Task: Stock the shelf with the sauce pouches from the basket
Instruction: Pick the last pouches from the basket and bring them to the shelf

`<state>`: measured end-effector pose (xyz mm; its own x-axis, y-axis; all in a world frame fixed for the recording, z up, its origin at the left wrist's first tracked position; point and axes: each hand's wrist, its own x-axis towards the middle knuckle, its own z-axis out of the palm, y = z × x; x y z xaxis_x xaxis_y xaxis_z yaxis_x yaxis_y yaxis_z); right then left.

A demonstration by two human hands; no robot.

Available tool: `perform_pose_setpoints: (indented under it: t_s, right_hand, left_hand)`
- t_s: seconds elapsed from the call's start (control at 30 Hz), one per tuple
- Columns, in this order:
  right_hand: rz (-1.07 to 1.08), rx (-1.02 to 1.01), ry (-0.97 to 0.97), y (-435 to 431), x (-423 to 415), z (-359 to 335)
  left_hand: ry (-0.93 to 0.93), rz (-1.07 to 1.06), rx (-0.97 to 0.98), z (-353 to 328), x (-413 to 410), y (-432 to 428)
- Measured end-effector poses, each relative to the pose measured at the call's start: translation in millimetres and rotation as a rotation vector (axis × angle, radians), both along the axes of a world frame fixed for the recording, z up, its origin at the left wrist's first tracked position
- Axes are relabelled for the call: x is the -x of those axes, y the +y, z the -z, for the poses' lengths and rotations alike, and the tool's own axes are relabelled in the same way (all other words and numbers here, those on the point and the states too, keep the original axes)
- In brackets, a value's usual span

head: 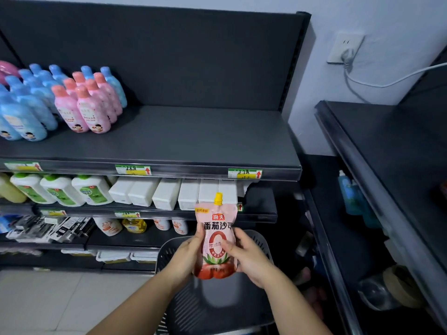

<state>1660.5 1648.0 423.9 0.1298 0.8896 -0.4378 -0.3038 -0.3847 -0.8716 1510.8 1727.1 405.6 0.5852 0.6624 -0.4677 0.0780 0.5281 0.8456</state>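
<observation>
A pink tomato sauce pouch with a yellow spout cap is held upright in front of me, above a dark grey plastic basket. My left hand grips its left edge, fingers behind it. My right hand grips its right edge, thumb across the front. The basket's inside looks bare where I can see it. Above and behind stands the dark top shelf, its right two thirds bare.
Blue and pink bottles crowd the top shelf's left end. White containers and green-labelled bottles fill the shelf below. A second dark shelving unit stands to the right. A wall socket with a white cable is behind.
</observation>
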Motion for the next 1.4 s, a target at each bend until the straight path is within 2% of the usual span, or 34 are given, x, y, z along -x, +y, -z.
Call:
perform_pose_setpoints:
  t_s: [0.13, 0.33, 0.57, 0.83, 0.97, 1.07, 1.2, 1.27, 1.33, 1.4]
  right_hand:
    - [0.006, -0.02, -0.01, -4, -10, 13]
    - [-0.031, 0.027, -0.02, -6, -24, 25]
    - [0.182, 0.003, 0.062, -4, -31, 24]
    - [0.343, 0.029, -0.061, -4, -41, 15]
    - [0.455, -0.004, -0.23, -5, -36, 3]
    - [0.593, -0.033, -0.373, -8, -24, -10]
    - [0.803, -0.122, -0.538, -28, 1, -31]
    - [0.841, -0.195, -0.466, -45, 14, -45]
    - [0.767, -0.228, -0.364, -67, 25, -56]
    - [0.687, -0.181, -0.347, -97, 34, -65]
  left_hand:
    - [-0.14, -0.023, 0.172, 8, -11, -2]
    - [-0.151, -0.044, 0.23, 13, -23, -7]
    - [-0.135, -0.057, 0.081, 10, -34, -5]
    - [-0.079, 0.033, -0.079, 4, -31, 4]
    - [-0.087, 0.13, -0.092, -3, -29, 11]
    - [-0.149, 0.254, -0.033, -14, -24, 16]
    - [-0.259, 0.372, -0.05, -30, -19, 13]
    - [-0.297, 0.395, -0.097, -43, -18, 5]
    - [-0.316, 0.41, -0.145, -55, -20, -5]
    - [-0.347, 0.432, -0.15, -67, -23, -19]
